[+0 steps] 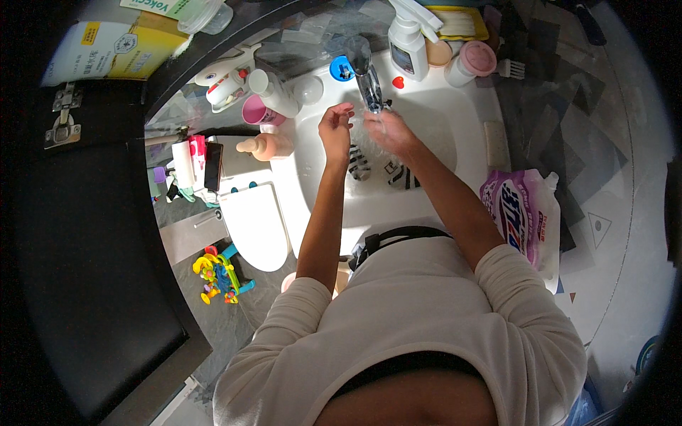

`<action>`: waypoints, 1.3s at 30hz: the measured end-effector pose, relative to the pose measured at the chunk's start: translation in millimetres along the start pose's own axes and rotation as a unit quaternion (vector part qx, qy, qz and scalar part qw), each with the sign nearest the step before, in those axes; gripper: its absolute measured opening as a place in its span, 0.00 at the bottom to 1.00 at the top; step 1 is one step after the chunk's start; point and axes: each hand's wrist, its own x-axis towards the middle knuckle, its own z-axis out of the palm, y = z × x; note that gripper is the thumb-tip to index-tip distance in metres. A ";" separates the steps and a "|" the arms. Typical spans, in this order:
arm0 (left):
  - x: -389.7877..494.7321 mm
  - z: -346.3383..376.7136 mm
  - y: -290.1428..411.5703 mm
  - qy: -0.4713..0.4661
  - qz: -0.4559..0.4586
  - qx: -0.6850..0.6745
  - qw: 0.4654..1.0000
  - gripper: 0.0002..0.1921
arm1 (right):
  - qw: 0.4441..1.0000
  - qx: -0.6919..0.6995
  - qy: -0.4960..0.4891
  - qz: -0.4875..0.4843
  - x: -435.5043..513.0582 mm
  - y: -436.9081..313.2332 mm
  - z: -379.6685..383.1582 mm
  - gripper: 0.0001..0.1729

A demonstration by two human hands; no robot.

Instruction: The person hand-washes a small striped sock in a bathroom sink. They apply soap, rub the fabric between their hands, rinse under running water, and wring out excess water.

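Note:
My left hand is raised over the left part of the white washbasin, its fingers loosely bent and nothing visible in them. Just below the spout of the chrome faucet, my right hand is in running water; it looks blurred, and I see nothing held in it. On the basin floor lie two black-and-white striped pieces, one striped piece under my left hand and the other striped piece partly covered by my right forearm. They look like wet fabric, but their exact kind is unclear.
A white spray bottle, a pink-lidded jar and a blue round lid stand behind the basin. Left are a pink cup and a peach pump bottle. A detergent refill pouch lies right. A toilet stands left.

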 end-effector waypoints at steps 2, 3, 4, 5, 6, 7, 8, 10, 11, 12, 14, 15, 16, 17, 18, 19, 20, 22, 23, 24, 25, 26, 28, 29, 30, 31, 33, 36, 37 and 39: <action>-1.5 3.7 5.8 0.009 0.001 -0.013 1.000 0.09 | 0.999 0.012 -0.031 0.000 3.5 -0.7 0.5 0.13; -1.2 4.1 7.2 0.005 0.008 -0.004 1.000 0.08 | 1.000 -0.010 -0.016 -0.004 5.1 0.7 0.8 0.16; -0.8 4.4 8.6 0.001 0.015 0.004 1.000 0.08 | 0.999 -0.032 0.000 -0.007 6.5 2.4 1.3 0.19; -0.5 4.7 10.1 -0.003 0.021 0.013 1.000 0.07 | 0.998 -0.055 0.016 -0.011 7.5 4.0 1.4 0.22; 0.0 6.0 13.5 -0.003 0.031 0.021 0.999 0.08 | 0.990 0.039 -0.136 0.004 16.2 6.1 -8.3 0.25; 0.2 7.3 18.1 -0.003 0.041 0.028 0.999 0.08 | 0.950 0.132 -0.284 0.019 31.4 9.7 -25.4 0.29; 0.7 8.3 22.7 -0.001 0.051 0.036 0.998 0.08 | 0.879 0.219 -0.423 0.034 40.4 12.1 -34.9 0.33; -5.4 13.5 44.7 0.025 0.056 0.048 0.997 0.09 | 0.952 0.223 -0.208 0.033 13.6 1.4 -4.5 0.39; -10.8 18.0 61.0 0.036 0.060 0.054 0.996 0.10 | 0.970 0.221 -0.096 0.030 1.4 -4.2 7.4 0.43; -15.7 21.4 76.1 0.025 0.045 0.045 0.998 0.14 | 0.959 0.252 -0.119 0.040 6.2 -2.0 3.3 0.39; -14.0 28.1 86.0 0.023 0.180 0.097 0.979 0.16 | 0.938 0.289 -0.193 0.015 13.1 3.1 -6.6 0.35; -13.6 29.6 89.7 0.024 0.246 0.122 0.961 0.17 | 0.924 0.305 -0.230 0.005 13.9 4.0 -7.1 0.33; -13.7 27.9 94.9 -0.004 0.264 0.159 0.951 0.20 | 0.906 0.341 -0.250 0.018 14.8 4.9 -7.7 0.29; -12.3 27.9 95.9 -0.012 0.297 0.190 0.936 0.20 | 0.906 0.346 -0.243 0.014 15.1 5.2 -9.0 0.28; -9.9 28.1 96.1 -0.020 0.329 0.220 0.918 0.20 | 0.907 0.350 -0.235 0.011 13.8 4.8 -9.0 0.28; -8.5 28.4 96.6 -0.029 0.360 0.249 0.898 0.20 | 0.907 0.355 -0.228 0.008 12.1 4.0 -8.2 0.28; -8.6 28.5 97.7 -0.051 0.360 0.258 0.895 0.19 | 0.913 0.342 -0.224 0.006 11.7 4.0 -8.3 0.25; -9.0 29.6 97.7 -0.065 0.322 0.232 0.916 0.18 | 0.923 0.318 -0.216 0.000 12.5 4.1 -9.8 0.21; -9.2 30.0 97.2 -0.073 0.303 0.218 0.925 0.18 | 0.924 0.325 -0.202 0.004 12.8 4.2 -10.6 0.22; -7.0 28.7 95.2 -0.066 0.334 0.232 0.912 0.18 | 0.925 0.331 -0.188 0.009 11.6 3.8 -9.0 0.25; -3.4 27.1 93.1 -0.058 0.364 0.244 0.897 0.18 | 0.925 0.337 -0.175 0.014 10.3 3.4 -7.4 0.27; -1.8 25.6 91.2 -0.050 0.394 0.257 0.881 0.18 | 0.932 0.327 -0.158 0.017 8.6 3.1 -6.1 0.27; -9.9 28.6 100.6 -0.063 0.345 0.229 0.908 0.17 | 0.943 0.307 -0.126 0.020 1.2 -1.5 0.5 0.28; -13.4 30.2 103.9 -0.070 0.319 0.214 0.921 0.17 | 0.942 0.300 -0.147 0.014 3.2 0.0 -1.4 0.26; -14.6 30.7 103.5 -0.069 0.315 0.209 0.923 0.17 | 0.941 0.294 -0.168 0.007 5.8 2.2 -4.4 0.25; -15.2 30.8 101.7 -0.069 0.310 0.205 0.926 0.17 | 0.939 0.287 -0.189 0.001 8.0 4.6 -7.6 0.24; -17.9 30.5 100.1 -0.068 0.316 0.207 0.923 0.17 | 0.939 0.288 -0.186 0.006 9.4 7.6 -10.9 0.24; -24.4 29.2 96.0 -0.067 0.323 0.222 0.918 0.19 | 0.946 0.288 -0.145 0.003 5.1 8.5 -7.6 0.26; -26.3 26.8 91.6 -0.072 0.318 0.228 0.917 0.19 | 0.950 0.287 -0.126 0.001 1.2 8.0 -4.9 0.27; -31.2 23.4 85.7 -0.082 0.308 0.238 0.917 0.20 | 0.950 0.286 -0.128 0.007 -10.3 5.8 -3.1 0.25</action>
